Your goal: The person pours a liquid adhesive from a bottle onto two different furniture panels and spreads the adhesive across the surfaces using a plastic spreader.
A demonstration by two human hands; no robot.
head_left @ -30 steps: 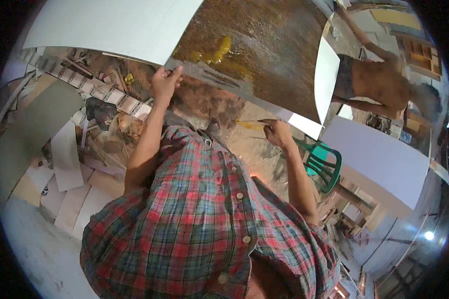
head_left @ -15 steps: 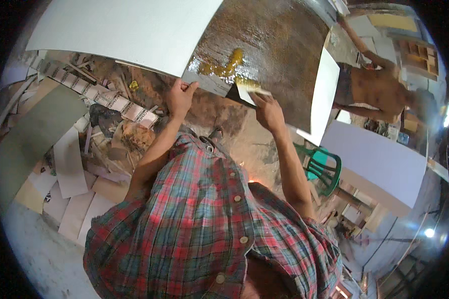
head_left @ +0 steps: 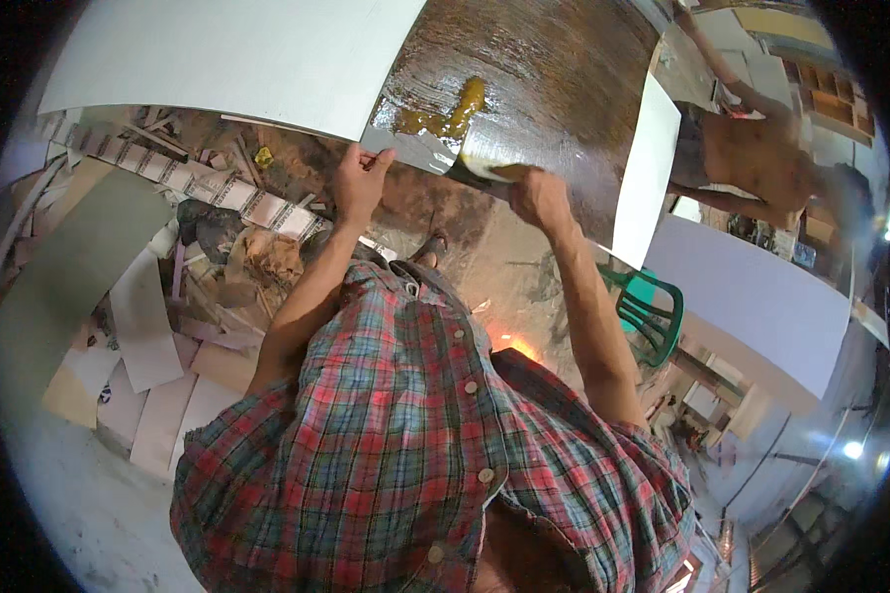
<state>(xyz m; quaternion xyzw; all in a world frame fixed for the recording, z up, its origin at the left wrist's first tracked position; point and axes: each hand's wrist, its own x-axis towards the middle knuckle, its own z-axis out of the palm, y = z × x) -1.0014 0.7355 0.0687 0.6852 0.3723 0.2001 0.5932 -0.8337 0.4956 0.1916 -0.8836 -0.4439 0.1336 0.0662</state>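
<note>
A brown board (head_left: 554, 69) lies before me, wet and shiny over much of its surface. A thick amber puddle, like glue, (head_left: 472, 97) sits near its front edge, beside a grey patch (head_left: 405, 146). My left hand (head_left: 363, 178) pinches the front edge at the grey patch, close to the corner of a large white sheet (head_left: 237, 64). My right hand (head_left: 539, 198) is closed on a flat spreader (head_left: 489, 163), whose pale, smeared blade touches the board just below the puddle. The fingers partly hide the spreader's grip end.
Offcuts and scrap strips (head_left: 148, 306) litter the floor at left. A green plastic chair (head_left: 653, 316) stands at right, near a white-topped stack (head_left: 752, 287). Another person (head_left: 742, 158) works beyond the board's right side. An orange glow (head_left: 514, 344) shows low between my arms.
My right hand and the spreader have shifted slightly, with the blade tilted differently against the board. The grey patch shows more widely. My left hand keeps its pinch on the edge.
</note>
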